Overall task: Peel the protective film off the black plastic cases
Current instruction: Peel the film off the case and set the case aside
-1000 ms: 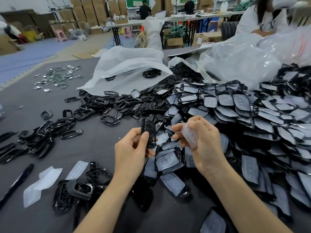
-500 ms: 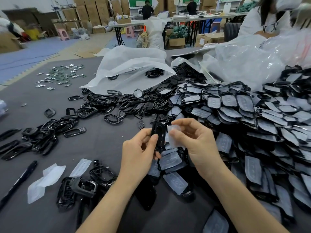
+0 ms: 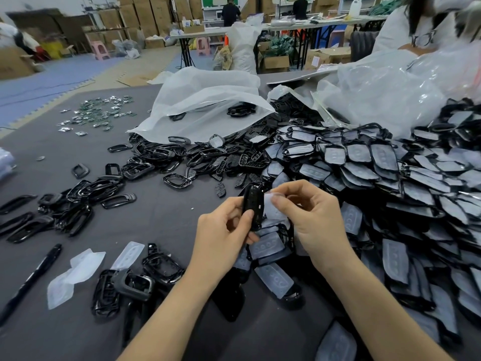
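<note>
Case upright in left grip

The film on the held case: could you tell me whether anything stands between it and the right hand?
Nothing visible does: the right hand pinches the film, while the left hand holds the case.

One head-worn wide-angle camera looks forward and down from close above the hands, across the grey bench toward a warehouse background.
</note>
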